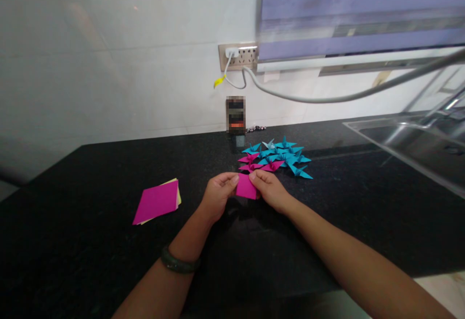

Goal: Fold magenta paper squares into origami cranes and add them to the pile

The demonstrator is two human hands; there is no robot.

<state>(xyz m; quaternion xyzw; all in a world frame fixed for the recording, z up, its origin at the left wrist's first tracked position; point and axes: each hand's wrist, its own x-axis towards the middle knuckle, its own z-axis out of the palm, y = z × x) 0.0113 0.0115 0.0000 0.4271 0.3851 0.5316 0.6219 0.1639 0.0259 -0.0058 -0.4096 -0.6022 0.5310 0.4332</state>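
A small pink square of folded origami paper (246,187) is held up between my two hands above the black counter. My left hand (220,191) pinches its left edge, thumb on top. On the opposite edge, my right hand (269,189) grips the upper right corner between thumb and fingers. Just beyond my hands lies a group of folded paper cranes, several blue ones (285,153) with pink ones (272,165) at the near left side and a pale one (269,144) at the back. To the left rests a stack of origami paper (157,201), pink on top with yellow beneath.
The black countertop (109,173) meets a white tiled wall. Against it stands a pixelated dark object (236,114), with a beaded string (256,128) beside it. A metal sink (407,149) is at right. A grey cable (312,100) hangs below the wall socket (238,57).
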